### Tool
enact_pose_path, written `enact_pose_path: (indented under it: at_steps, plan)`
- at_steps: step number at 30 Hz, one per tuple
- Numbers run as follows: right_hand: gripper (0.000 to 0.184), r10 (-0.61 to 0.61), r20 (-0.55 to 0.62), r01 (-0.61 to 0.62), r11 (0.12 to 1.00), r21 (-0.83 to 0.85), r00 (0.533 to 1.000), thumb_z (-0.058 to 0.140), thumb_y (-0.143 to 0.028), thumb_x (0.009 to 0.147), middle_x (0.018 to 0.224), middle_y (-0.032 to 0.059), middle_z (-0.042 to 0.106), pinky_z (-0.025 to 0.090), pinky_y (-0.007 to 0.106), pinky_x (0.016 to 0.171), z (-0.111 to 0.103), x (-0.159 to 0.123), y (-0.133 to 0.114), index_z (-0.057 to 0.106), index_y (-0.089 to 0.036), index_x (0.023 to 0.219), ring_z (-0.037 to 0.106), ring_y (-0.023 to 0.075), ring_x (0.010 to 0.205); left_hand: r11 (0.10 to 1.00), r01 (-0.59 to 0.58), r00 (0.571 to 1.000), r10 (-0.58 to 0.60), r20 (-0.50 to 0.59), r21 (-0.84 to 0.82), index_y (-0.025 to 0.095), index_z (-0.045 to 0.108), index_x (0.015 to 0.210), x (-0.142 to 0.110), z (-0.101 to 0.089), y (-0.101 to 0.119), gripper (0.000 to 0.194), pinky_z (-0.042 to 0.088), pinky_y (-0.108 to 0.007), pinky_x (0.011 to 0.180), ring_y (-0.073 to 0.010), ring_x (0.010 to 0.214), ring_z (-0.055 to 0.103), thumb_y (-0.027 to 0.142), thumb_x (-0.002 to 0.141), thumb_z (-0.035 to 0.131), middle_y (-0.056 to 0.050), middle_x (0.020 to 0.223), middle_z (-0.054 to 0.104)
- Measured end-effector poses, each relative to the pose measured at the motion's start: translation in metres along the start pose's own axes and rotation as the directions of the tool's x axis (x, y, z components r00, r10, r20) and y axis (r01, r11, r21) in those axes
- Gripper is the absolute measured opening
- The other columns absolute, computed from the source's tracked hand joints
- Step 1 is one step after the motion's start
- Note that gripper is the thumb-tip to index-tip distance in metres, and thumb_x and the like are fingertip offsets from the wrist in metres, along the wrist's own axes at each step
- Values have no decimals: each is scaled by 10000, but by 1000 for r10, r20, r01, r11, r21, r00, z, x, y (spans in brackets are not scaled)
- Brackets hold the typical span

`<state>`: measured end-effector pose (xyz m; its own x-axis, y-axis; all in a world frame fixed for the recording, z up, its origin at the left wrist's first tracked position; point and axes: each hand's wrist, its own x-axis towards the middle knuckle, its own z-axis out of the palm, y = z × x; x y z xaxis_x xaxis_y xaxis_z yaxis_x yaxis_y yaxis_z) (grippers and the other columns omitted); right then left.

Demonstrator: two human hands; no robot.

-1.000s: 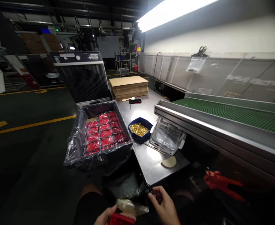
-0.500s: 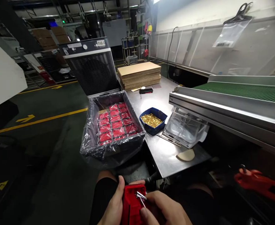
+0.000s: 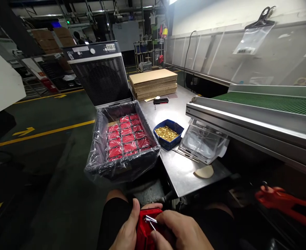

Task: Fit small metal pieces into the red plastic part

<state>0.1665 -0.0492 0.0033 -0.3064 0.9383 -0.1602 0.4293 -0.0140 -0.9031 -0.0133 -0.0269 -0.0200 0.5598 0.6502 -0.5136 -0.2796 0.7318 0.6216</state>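
My left hand (image 3: 127,228) is wrapped round the left side of a red plastic case (image 3: 142,232), low in the view above my lap. The thumb points up along its edge, and fingers show behind its far end. My right hand (image 3: 182,230) pinches a small shiny metal piece with two thin arms (image 3: 150,219) between thumb and forefinger. One end of this piece reaches into the hollow of the case near its far end. What it touches inside is too small to tell. The right hand hides the lower right of the case.
Ahead, a plastic-lined bin (image 3: 124,168) holds rows of bagged red items (image 3: 129,138). On the steel table (image 3: 180,180) stand a blue tray (image 3: 166,144) of small gold-coloured parts, a clear plastic box (image 3: 201,142) and stacked cardboard (image 3: 153,81). A green conveyor (image 3: 267,100) runs at right.
The metal piece has shifted slightly left over the case, with my right hand following. The case looks tilted a little differently. The whole view has drifted slightly.
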Motion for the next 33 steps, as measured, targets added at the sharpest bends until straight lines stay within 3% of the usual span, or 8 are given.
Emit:
enact_pose_path:
  at_steps: [5,9,13,15,18,24,29,33]
  plan:
    - [217,-51,22,50,997,61,998,532,-368,923,794,24,718,510,238,596,-7,-1,-1,682,-222,866,647,158,680,1000,6,1000,-6,-16,16,125,561,1382,-1,1,0,749,476,-447,1032,-305,1042,727,692,955,321,-143,1023,795]
    - [137,-234,-101,223,969,-109,967,541,-310,944,721,-20,678,460,195,533,-14,-6,12,647,-232,904,614,102,597,1000,21,999,-21,-32,10,128,626,1303,-1,7,5,729,506,-439,988,-311,1018,729,699,946,347,-144,1012,794]
    - [177,-573,-184,381,718,-582,799,514,-307,984,677,-28,626,431,252,476,-18,-2,15,609,-230,1112,589,124,550,992,62,996,-55,71,-111,135,689,1158,0,18,12,669,526,-434,943,-301,960,726,691,943,386,-123,957,777]
    - [228,-674,-187,400,613,-681,715,441,-312,1012,639,-21,605,407,292,453,-16,2,13,621,-200,1094,558,143,520,980,110,990,-94,102,-164,146,710,1025,1,22,13,607,525,-411,938,-274,918,719,683,932,442,-92,892,759]
    - [278,-741,-165,431,540,-723,651,388,-271,1022,609,-11,583,388,314,445,-13,7,11,640,-157,1006,523,148,501,961,118,990,-94,106,-249,156,687,862,4,25,9,540,527,-395,927,-251,876,704,659,921,500,-60,808,724]
    - [210,-728,-69,436,481,-761,682,443,-182,979,650,-4,610,413,307,461,-16,6,15,635,-125,1042,532,145,523,975,74,994,-55,99,-208,161,702,833,9,25,6,582,547,-395,903,-271,899,702,686,919,467,-72,820,739]
    - [264,-757,-39,437,417,-797,652,368,-160,1005,608,-25,600,397,291,439,-19,8,9,629,-132,972,515,130,476,984,97,985,-74,159,-146,155,742,954,9,28,13,648,545,-431,921,-320,940,713,758,831,538,-106,898,775]
    - [335,-765,5,467,387,-795,644,303,-137,1014,575,-32,573,397,293,422,-25,10,11,630,-136,946,499,129,452,982,122,981,-98,166,-145,151,730,1030,9,30,15,653,535,-439,943,-309,924,722,735,879,477,-112,925,781]
